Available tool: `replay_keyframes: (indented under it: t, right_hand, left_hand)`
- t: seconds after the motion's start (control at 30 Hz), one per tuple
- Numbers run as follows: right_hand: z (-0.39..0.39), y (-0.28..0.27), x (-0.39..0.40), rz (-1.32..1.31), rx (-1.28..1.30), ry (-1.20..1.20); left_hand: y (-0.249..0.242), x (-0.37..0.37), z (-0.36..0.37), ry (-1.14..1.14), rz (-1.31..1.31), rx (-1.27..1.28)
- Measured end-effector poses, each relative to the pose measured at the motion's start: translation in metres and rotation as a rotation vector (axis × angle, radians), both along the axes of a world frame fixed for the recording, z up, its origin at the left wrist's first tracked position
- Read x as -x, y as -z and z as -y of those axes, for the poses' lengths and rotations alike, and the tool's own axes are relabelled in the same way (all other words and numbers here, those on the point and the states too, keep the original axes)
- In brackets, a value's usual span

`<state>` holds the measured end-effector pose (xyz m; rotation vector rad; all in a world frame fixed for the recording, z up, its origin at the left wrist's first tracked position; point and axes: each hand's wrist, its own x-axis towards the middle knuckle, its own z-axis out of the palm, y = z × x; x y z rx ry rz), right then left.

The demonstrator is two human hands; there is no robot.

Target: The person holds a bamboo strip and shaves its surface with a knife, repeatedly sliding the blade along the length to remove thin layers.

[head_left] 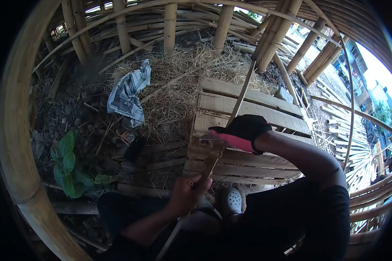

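A long bamboo strip (244,89) runs slantwise from the bamboo posts at the top, down between my hands and past my lap. My bare left hand (189,193) is closed round it, with the thumb along its upper side. Just above the left hand the strip looks wider and rough. My right hand (244,132), in a black and pink glove, is closed on the strip farther up, over the wooden slats. A thin pale edge shows below the gloved fingers; I cannot make out what it is.
A slatted wooden pallet (261,104) lies in front of me, over straw (174,82). Crumpled newspaper (128,93) and a leafy plant (67,163) are to the left. A thick bamboo pole (19,130) curves close on the left. Cut bamboo (357,148) lies at right.
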<state>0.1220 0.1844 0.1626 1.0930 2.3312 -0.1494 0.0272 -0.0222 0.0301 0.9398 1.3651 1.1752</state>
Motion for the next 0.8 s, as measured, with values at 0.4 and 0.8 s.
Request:
replay_keyframes:
  t: [0.4,0.8]
  right_hand:
    - [-0.026,0.018,-0.016,-0.616,0.845,0.559]
    - [-0.037,-0.003,-0.019,-1.027,0.792,0.343]
  left_hand:
    - [-0.004,0.01,-0.003,0.005,0.374,0.061]
    - [0.005,0.017,-0.008,0.179,0.636,0.118]
